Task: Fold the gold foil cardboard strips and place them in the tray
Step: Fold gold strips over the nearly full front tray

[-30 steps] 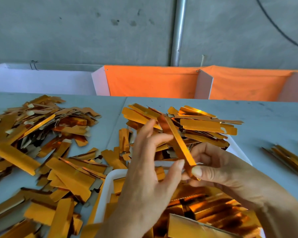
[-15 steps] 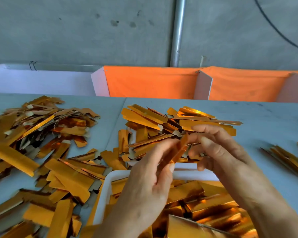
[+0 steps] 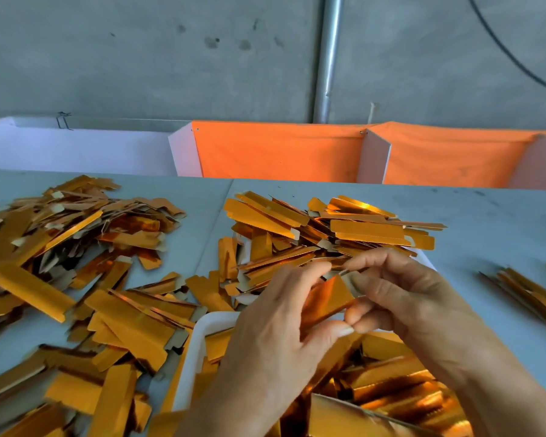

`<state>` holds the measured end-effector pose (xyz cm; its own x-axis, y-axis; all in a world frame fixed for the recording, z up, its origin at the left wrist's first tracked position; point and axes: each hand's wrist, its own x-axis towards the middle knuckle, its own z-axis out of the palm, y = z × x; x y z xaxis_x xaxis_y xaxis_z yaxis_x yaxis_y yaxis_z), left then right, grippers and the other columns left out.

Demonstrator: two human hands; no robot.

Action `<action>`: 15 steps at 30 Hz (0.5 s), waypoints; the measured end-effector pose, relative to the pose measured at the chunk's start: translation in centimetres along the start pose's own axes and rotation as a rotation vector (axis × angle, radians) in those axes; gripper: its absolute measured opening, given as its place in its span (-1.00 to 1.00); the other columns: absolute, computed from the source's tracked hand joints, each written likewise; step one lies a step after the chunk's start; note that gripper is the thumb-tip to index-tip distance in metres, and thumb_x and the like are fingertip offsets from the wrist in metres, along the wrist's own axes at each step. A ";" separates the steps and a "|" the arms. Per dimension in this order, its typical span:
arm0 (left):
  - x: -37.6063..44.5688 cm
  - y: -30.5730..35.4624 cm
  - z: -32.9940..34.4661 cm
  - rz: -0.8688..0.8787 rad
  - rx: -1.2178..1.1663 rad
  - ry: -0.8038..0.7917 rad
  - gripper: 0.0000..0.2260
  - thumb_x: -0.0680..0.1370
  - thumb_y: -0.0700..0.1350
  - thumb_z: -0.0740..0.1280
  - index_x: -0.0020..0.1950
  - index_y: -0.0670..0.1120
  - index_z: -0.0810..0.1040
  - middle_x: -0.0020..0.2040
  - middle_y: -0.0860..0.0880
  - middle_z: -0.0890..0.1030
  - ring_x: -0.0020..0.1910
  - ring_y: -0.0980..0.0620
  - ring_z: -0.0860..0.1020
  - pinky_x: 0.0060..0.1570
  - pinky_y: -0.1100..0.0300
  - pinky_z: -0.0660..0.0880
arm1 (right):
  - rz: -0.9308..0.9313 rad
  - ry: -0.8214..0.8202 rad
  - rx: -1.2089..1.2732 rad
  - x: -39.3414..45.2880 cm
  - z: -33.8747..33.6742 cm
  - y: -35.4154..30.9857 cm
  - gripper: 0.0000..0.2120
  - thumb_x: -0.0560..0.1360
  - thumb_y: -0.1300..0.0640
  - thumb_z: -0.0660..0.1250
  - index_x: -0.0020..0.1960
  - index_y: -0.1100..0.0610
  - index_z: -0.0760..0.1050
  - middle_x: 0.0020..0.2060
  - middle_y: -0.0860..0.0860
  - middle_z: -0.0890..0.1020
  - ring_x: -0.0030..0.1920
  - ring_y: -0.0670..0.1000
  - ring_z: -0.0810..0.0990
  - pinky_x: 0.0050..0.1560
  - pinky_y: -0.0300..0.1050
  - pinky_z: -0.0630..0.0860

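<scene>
We find a grey concrete wall [image 3: 139,58] at the far side, with a metal pipe [image 3: 327,58] running up it and orange cloth panels [image 3: 278,152] hung along the back of a pale grey table [image 3: 486,222]. Loose gold strips lie in a spread at the left [image 3: 76,247], a heap at the centre far side [image 3: 328,228], and a small bundle at the right edge [image 3: 530,288]. A white tray [image 3: 199,342] sits near the person, already holding many folded pieces [image 3: 391,386]. Above its far rim, both hands work on one strip [image 3: 325,298]. The left hand [image 3: 275,342] grips the strip, thumb beneath and fingers curled over the top. The right hand [image 3: 404,298] pinches the strip's right end between thumb and fingertips. The strip appears partly bent, so we judge the fold to be in progress. To do this step well, we recommend keeping the left grip firm as the anchor while the right fingers turn the end flap along its crease; whether a scored line exists cannot be seen. The crease should be pressed flat along its full width, since foil board tends to spring back. Light pressure would likely spare the mirror face from dents. Release should come low over the tray, as pieces already lie just beside its rim.
</scene>
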<state>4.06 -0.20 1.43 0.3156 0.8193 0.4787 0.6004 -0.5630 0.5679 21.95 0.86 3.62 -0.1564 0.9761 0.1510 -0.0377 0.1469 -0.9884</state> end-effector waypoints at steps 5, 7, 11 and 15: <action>0.1 0.1 -0.1 -0.017 -0.020 0.031 -0.64 0.46 0.14 0.32 0.24 0.29 0.36 0.15 0.39 0.29 0.17 0.37 0.29 0.07 0.49 0.33 | 0.033 -0.043 0.032 0.0 0.1 -0.2 -0.85 0.33 0.11 0.38 -0.10 0.05 0.63 -0.30 0.17 0.66 -0.32 0.08 0.68 -0.35 -0.18 0.61; 0.2 0.1 -0.2 -0.063 -0.099 0.058 -0.65 0.43 0.06 0.39 0.14 0.33 0.38 0.12 0.39 0.33 0.16 0.38 0.32 0.07 0.51 0.32 | 0.039 -0.059 0.023 0.0 0.1 -0.2 -0.86 0.33 0.11 0.38 -0.12 0.07 0.62 -0.29 0.16 0.67 -0.32 0.07 0.68 -0.34 -0.19 0.61; 0.3 -0.2 -0.3 -0.125 -0.173 0.053 -0.66 0.41 0.02 0.45 0.08 0.31 0.42 0.07 0.37 0.39 0.13 0.32 0.39 0.02 0.49 0.37 | 0.002 -0.087 -0.085 -0.1 0.1 -0.3 -0.89 0.37 0.12 0.36 -0.12 0.03 0.61 -0.26 0.09 0.68 -0.27 0.07 0.69 -0.28 -0.17 0.62; 0.3 -0.5 -0.3 -0.156 -0.215 0.056 -0.66 0.41 -0.07 0.48 0.07 0.26 0.50 0.03 0.31 0.45 0.07 0.27 0.46 -0.05 0.46 0.44 | -0.031 -0.107 -0.173 -0.2 -0.1 -0.5 -0.89 0.38 0.11 0.35 -0.11 -0.03 0.60 -0.22 -0.01 0.66 -0.19 0.07 0.70 -0.22 -0.16 0.62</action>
<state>3.64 0.27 1.52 0.1868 0.8939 0.4074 0.4667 -0.4457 0.7639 22.09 0.66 4.04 -0.2623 0.9493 0.1733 0.1242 0.2113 -0.9695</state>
